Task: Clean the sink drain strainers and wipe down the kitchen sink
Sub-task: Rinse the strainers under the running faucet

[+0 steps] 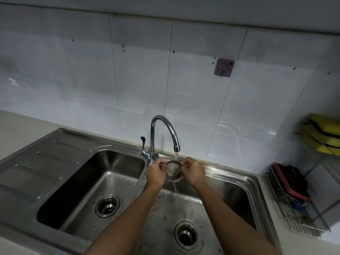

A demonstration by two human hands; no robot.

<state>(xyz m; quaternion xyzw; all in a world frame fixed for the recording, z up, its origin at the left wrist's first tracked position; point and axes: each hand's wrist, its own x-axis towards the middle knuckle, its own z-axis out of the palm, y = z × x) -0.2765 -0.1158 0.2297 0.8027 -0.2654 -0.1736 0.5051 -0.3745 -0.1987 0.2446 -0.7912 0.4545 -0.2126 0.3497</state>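
1 strainer [173, 172] was pinched by left hand [156, 174], right hand [195, 172] | 1 tap [164, 128], 2 drains [107, 206] were seen

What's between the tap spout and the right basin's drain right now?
In the head view, the strainer, pinched by the left hand and right hand, sits in the water stream below the spout, above the drain.

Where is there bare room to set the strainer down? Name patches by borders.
Bare: the drainboard left of the left basin, and the countertop between it and the wall. Crowded: under the faucet, where the left hand and right hand hold the strainer, and the wire rack.
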